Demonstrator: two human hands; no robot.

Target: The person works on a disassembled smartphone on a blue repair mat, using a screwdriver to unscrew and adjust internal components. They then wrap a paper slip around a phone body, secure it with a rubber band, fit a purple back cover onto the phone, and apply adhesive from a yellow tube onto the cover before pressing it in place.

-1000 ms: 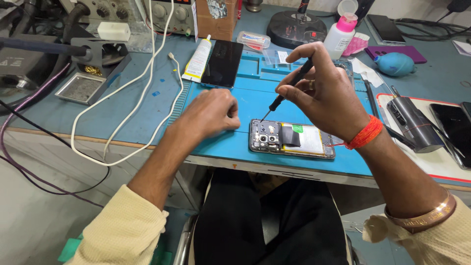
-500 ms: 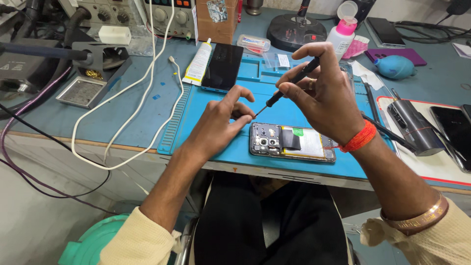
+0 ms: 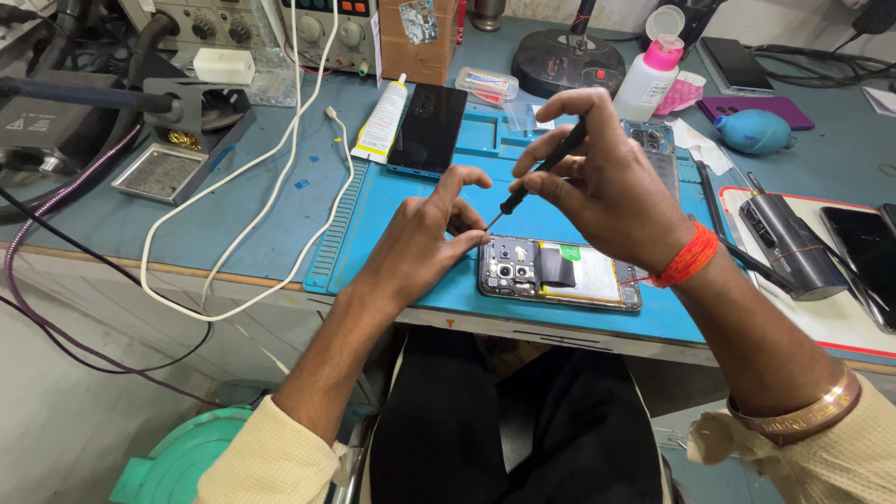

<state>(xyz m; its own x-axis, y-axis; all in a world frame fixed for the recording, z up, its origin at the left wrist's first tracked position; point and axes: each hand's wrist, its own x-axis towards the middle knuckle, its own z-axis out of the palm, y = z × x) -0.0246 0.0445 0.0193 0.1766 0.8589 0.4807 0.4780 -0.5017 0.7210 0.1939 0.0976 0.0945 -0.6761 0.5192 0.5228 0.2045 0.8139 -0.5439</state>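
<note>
Right hand [image 3: 607, 187] has its grip pinched shut on a slim black-handled precision screwdriver [image 3: 539, 172], shaft angled down toward 7 o'clock, tip just above the top-left corner of the opened smartphone with exposed camera modules and battery [image 3: 558, 273]. Left hand [image 3: 425, 233] fingertips [image 3: 476, 239] are closed together right at the driver tip; looks like they pinch something tiny there, too small to tell. Phone lies flat on the blue silicone repair mat [image 3: 373, 233] at the counter's near edge, 6 o'clock of both hands.

Risks, my read:
- tiny screw drops off the tip, bounces off the mat edge and is lost
- tip slips, gouges board or battery
- phone sits near the counter edge; a wrist nudge could push it off
- white cable [image 3: 308, 140] at 10 o'clock could snag the left forearm
</note>
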